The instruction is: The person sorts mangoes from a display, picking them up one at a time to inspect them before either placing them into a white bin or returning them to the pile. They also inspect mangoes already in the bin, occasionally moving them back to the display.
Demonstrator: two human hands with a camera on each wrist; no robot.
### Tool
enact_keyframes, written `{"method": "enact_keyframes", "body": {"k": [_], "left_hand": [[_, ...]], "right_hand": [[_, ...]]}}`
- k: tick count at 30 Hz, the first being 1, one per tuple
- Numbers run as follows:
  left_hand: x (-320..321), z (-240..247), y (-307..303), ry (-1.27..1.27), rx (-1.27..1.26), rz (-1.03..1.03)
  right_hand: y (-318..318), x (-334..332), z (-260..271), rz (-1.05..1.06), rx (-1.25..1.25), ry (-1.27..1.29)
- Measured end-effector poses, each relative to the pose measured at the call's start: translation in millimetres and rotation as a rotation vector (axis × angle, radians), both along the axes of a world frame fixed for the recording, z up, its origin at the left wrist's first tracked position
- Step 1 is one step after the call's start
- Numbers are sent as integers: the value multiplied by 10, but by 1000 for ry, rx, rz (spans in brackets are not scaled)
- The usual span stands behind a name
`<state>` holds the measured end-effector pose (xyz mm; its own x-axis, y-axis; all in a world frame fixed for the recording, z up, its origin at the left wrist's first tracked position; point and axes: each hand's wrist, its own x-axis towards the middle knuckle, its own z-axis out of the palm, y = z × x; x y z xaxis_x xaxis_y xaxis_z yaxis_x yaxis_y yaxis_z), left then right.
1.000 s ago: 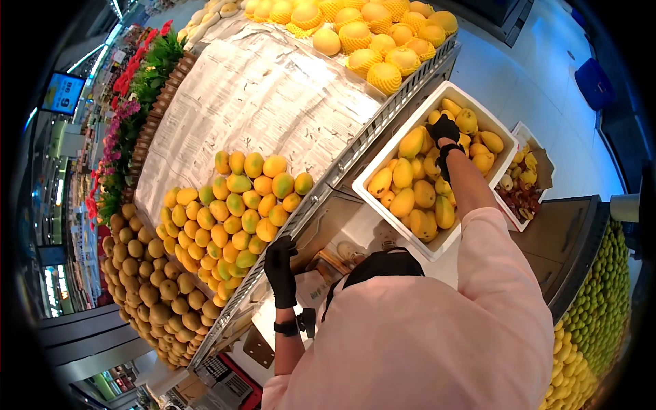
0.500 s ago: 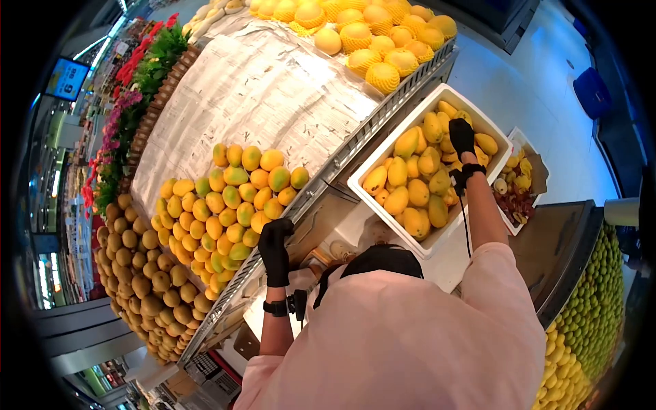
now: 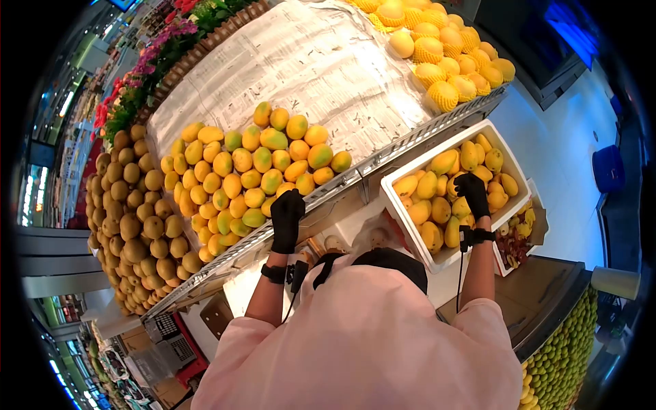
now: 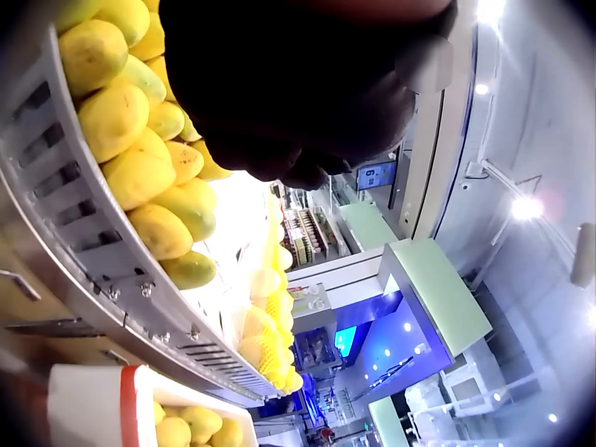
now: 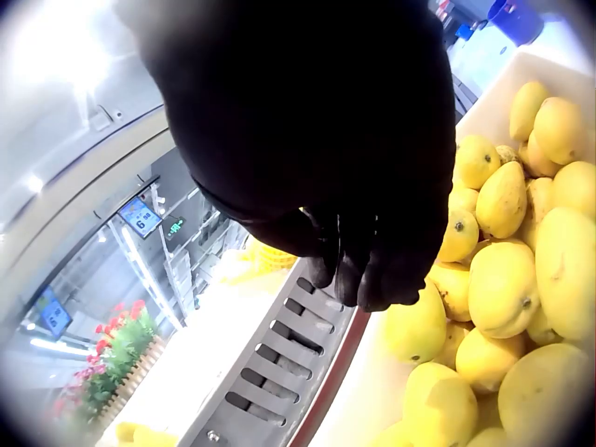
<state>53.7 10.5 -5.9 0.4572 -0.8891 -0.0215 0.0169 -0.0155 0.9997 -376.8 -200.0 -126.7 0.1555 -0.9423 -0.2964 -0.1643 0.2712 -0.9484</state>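
Observation:
Yellow mangoes (image 3: 426, 184) fill a white foam box (image 3: 504, 139). Over them is my black-gloved right hand (image 3: 473, 194), palm down with bent fingers; no fruit shows in its grasp. In the right wrist view that hand (image 5: 326, 140) hangs beside the mangoes (image 5: 504, 289), fingertips pointing down. My gloved left hand (image 3: 287, 220), loosely curled, is at the metal rail by piled yellow-green mangoes (image 3: 262, 159). In the left wrist view the hand (image 4: 298, 93) covers part of that pile (image 4: 140, 172); its palm is hidden and no held fruit shows.
Newspaper-like paper (image 3: 307, 61) covers the display behind the pile. Net-wrapped yellow fruit (image 3: 443, 96) sits at its far end, brown round fruit (image 3: 130, 225) at the left. A slatted metal rail (image 3: 410, 142) edges the stand. Beside the foam box is a smaller scrap box (image 3: 512, 246).
The head view has shifted, with the box and stand lower and farther right. My right hand has moved from the box's far part toward its middle. My left hand stays near the rail.

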Motion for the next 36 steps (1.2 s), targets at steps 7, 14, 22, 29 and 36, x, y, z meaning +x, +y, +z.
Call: {"method": "enact_keyframes", "body": {"k": [7, 14, 22, 29, 36], "left_hand": [[728, -172, 205, -34, -192, -16], [1366, -261, 547, 121, -228, 195], [1763, -108, 726, 188, -152, 372], [1951, -225, 761, 60, -288, 382], [1977, -175, 781, 27, -270, 516]], "right_hand": [[192, 532, 178, 71, 47, -24], [266, 1450, 546, 159, 28, 19], [116, 2122, 766, 335, -20, 17], [-312, 2877, 1168, 572, -104, 183], [-913, 3899, 1378, 852, -290, 296]]}}
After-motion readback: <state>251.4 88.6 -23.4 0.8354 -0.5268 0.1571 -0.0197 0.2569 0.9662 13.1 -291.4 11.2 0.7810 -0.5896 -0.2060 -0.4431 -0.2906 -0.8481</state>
